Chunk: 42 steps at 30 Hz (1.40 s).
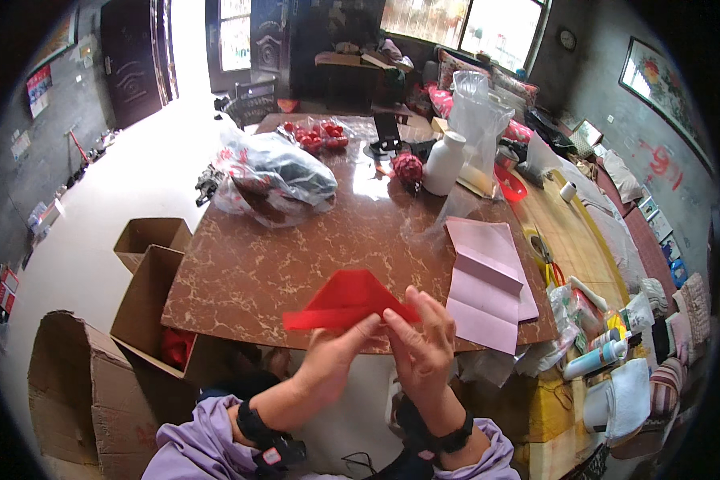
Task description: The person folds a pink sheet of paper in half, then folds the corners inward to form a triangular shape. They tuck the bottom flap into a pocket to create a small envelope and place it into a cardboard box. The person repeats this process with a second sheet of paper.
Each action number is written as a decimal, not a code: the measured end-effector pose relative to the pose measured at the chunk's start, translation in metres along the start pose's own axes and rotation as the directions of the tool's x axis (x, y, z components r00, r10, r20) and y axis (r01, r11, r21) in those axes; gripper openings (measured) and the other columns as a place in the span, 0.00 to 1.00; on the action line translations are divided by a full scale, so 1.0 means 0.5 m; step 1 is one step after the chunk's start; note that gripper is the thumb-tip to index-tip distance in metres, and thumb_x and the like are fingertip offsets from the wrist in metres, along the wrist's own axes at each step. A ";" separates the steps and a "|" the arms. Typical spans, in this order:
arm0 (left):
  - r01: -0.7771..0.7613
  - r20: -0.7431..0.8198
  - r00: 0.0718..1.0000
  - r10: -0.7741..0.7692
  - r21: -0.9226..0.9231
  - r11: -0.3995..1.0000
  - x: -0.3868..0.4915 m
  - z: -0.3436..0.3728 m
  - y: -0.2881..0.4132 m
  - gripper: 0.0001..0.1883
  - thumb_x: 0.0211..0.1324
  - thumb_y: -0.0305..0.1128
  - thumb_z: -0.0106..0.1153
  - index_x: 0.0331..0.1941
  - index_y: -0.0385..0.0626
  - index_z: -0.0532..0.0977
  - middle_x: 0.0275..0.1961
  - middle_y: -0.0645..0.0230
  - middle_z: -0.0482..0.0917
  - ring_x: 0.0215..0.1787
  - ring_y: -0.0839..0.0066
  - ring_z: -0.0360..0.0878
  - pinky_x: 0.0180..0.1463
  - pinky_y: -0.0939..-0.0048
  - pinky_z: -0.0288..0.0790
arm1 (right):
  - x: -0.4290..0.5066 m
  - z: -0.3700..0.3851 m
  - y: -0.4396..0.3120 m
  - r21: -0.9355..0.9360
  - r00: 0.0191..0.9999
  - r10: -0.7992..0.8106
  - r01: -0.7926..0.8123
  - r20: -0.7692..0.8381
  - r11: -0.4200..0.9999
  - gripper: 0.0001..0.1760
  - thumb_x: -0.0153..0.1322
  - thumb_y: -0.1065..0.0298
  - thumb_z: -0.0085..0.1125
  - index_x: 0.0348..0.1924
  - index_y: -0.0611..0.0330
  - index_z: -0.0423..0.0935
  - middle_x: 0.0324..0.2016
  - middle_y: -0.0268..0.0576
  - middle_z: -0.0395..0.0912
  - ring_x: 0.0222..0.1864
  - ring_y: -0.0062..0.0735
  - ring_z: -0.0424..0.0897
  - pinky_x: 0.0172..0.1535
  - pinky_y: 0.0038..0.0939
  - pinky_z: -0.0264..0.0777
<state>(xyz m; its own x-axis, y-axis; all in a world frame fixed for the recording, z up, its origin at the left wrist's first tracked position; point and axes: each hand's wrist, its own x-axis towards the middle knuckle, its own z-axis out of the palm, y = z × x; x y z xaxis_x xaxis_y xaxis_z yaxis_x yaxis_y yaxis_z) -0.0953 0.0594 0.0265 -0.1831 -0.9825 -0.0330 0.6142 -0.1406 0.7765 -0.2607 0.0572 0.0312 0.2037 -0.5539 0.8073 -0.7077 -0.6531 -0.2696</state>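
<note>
A piece of red material point(354, 294), folded to a peaked shape with a band along its lower edge, is held up over the near edge of the marbled brown table point(246, 264). My left hand point(336, 360) pinches its lower edge near the middle, thumb on top. Just to the right, my right hand point(423, 342) grips the same edge between thumb and fingers, the other fingers partly raised. The thumbs almost meet. Creased pink sheets point(486, 276) lie on the table to the right of my right hand.
A filled plastic bag point(276, 174), packs of red items point(318, 135), a dark red ball point(407, 169) and a white bottle point(444, 163) stand farther back. Cardboard boxes point(96, 384) are on the left. Scissors point(546, 258) and a pump bottle point(596, 359) lie on the right.
</note>
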 end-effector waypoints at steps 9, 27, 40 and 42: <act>-0.014 -0.093 0.996 -0.001 -0.161 0.987 0.010 -0.046 0.002 0.14 0.73 0.31 0.65 0.58 0.42 0.81 0.54 0.63 0.88 0.55 0.70 0.88 0.56 0.66 0.82 | -0.001 0.068 -0.025 0.776 0.821 0.523 -0.478 0.229 0.411 0.11 0.77 0.78 0.68 0.53 0.62 0.85 0.55 0.42 0.84 0.52 0.23 0.82 0.58 0.27 0.78; -0.116 -0.113 0.987 0.111 -0.039 0.992 -0.001 -0.089 0.016 0.11 0.71 0.29 0.67 0.55 0.42 0.83 0.51 0.63 0.89 0.51 0.69 0.89 0.55 0.66 0.83 | 0.021 0.070 -0.028 0.781 0.629 0.602 -0.625 0.492 0.014 0.10 0.77 0.74 0.70 0.51 0.63 0.86 0.45 0.38 0.88 0.46 0.21 0.85 0.52 0.21 0.79; -0.159 -0.010 0.987 0.158 -0.009 0.987 0.001 -0.069 0.007 0.09 0.70 0.24 0.66 0.52 0.40 0.84 0.50 0.65 0.86 0.48 0.75 0.84 0.54 0.70 0.79 | 0.016 0.071 -0.044 0.720 0.593 0.500 -0.687 0.631 -0.095 0.06 0.78 0.70 0.69 0.45 0.61 0.86 0.38 0.33 0.87 0.39 0.17 0.81 0.45 0.22 0.76; -0.162 -0.017 0.987 0.162 0.002 0.987 -0.003 -0.068 0.011 0.09 0.70 0.24 0.66 0.51 0.41 0.85 0.49 0.66 0.87 0.49 0.76 0.85 0.55 0.71 0.78 | 0.016 0.073 -0.048 0.702 0.574 0.526 -0.709 0.627 -0.064 0.04 0.78 0.71 0.70 0.43 0.60 0.86 0.36 0.32 0.86 0.39 0.16 0.80 0.45 0.22 0.75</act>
<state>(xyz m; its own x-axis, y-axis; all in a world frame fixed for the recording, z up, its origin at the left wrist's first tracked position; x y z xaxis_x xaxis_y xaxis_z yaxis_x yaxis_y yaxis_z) -0.0655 0.0560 0.0091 -0.0677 -0.9943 0.0826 0.6344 0.0210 0.7728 -0.2174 0.0497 0.0252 0.1690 -0.9856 -0.0075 0.3758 0.0715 -0.9239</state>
